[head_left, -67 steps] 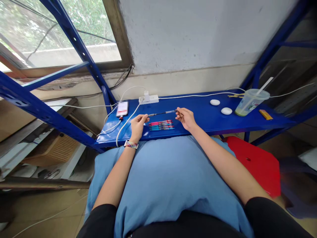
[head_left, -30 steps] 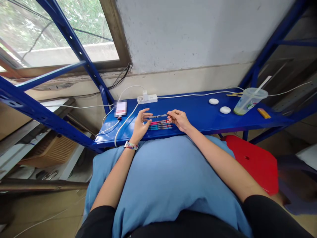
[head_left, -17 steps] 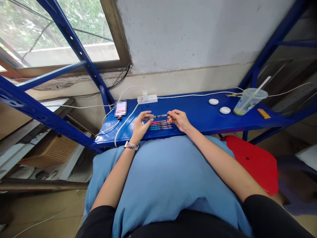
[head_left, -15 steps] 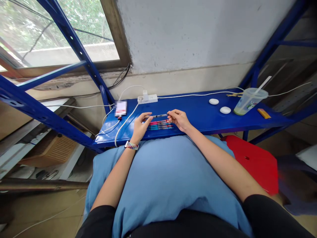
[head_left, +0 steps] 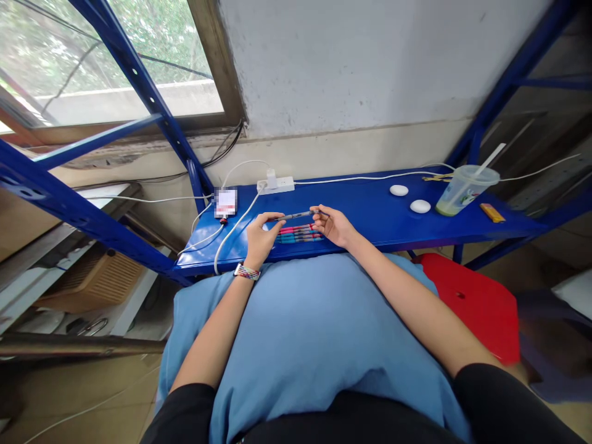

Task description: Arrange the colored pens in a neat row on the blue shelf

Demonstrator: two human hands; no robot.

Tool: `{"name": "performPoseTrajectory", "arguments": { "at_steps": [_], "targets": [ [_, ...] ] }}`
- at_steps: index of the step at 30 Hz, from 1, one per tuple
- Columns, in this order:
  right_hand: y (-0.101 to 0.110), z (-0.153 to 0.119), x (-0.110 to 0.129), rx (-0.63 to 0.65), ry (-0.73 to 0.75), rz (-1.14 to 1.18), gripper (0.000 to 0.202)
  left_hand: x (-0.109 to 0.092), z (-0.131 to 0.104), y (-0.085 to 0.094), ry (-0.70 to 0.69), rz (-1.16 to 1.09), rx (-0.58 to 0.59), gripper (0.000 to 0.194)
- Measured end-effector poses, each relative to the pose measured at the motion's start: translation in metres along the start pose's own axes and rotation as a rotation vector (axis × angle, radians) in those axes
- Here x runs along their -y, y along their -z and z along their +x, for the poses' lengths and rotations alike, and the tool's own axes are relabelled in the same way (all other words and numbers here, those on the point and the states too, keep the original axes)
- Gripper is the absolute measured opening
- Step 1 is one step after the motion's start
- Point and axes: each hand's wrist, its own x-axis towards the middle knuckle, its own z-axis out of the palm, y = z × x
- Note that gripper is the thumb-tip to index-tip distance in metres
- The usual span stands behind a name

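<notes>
A dark pen (head_left: 296, 216) is held level above the blue shelf (head_left: 370, 213), one end in each hand. My left hand (head_left: 259, 233) pinches its left end and my right hand (head_left: 332, 224) pinches its right end. Below the pen, several pink and blue pens (head_left: 298, 234) lie side by side on the shelf between my hands. A beaded band sits on my left wrist.
A white power strip (head_left: 276, 183) with white cables and a small white device (head_left: 226, 202) lie at the shelf's back left. Two white oval objects (head_left: 409, 198), a plastic cup with straw (head_left: 466, 188) and an orange item (head_left: 491, 213) stand right. A red stool (head_left: 472, 302) is below.
The pen was longer between my hands 2.2 s ago; my hands have come closer together and the pen is shorter. My left fingers, spread a second ago, have closed on its end.
</notes>
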Motion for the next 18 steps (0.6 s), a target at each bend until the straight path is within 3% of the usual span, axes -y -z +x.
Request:
{"name": "performPoseTrajectory", "arguments": {
  "at_steps": [5,13,18],
  "targets": [
    [0.0022,-0.0001,0.0028,0.059,-0.112,0.146,0.025,0.0055,0.0014,-0.0009,0.025,-0.032,-0.017,0.016],
    [0.0013,-0.001,0.003,0.047,-0.06,0.139,0.011,0.0054,0.0012,0.0008,0.012,-0.003,0.034,0.018],
    [0.0001,-0.0056,0.0064,0.137,-0.164,0.183,0.026,0.0041,0.002,-0.0006,0.006,-0.074,0.011,0.016]
  ]
}}
